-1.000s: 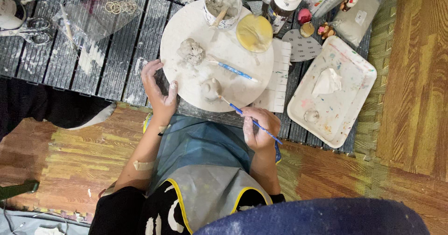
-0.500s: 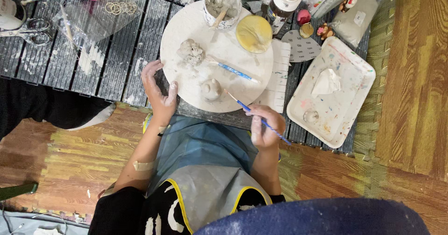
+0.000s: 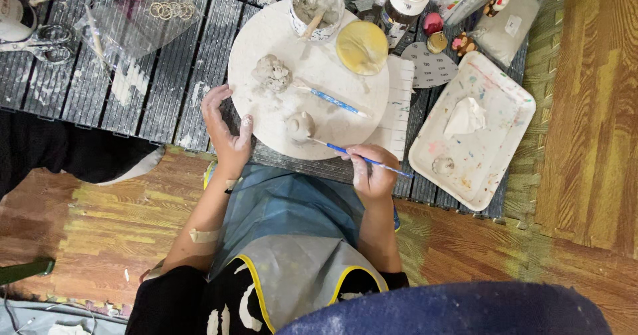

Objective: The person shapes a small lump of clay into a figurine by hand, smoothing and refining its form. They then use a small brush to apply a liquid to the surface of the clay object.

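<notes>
Right hand (image 3: 373,174) closed in a pinch grip on a thin blue-handled brush (image 3: 352,154). The brush's long axis runs on a shallow diagonal: tip end up and to the left, touching or just at a small grey clay piece (image 3: 300,125); tail end down and to the right, sticking out past the fingers toward the white tray (image 3: 512,119). Whether the bristles actually press on the clay cannot be told.

The clay piece sits on the near part of a round white board (image 3: 266,29), close to its front edge.

Left hand (image 3: 226,127) open, fingers loosely spread and curled, holding nothing; it rests at the board's left rim, thumb side toward the clay piece but apart from it.

Also on the board: a rough lump of grey clay (image 3: 272,74) farther back on the left, a second blue tool (image 3: 330,99) lying on a similar diagonal, a yellow dish (image 3: 361,46), and a cup of grey slip (image 3: 317,0) with a stick in it.

The tray lies right of the board, paint-flecked, with a crumpled white scrap (image 3: 465,117) on it.

Scissors (image 3: 33,39) lie far left on the dark slatted mat (image 3: 166,89).
</notes>
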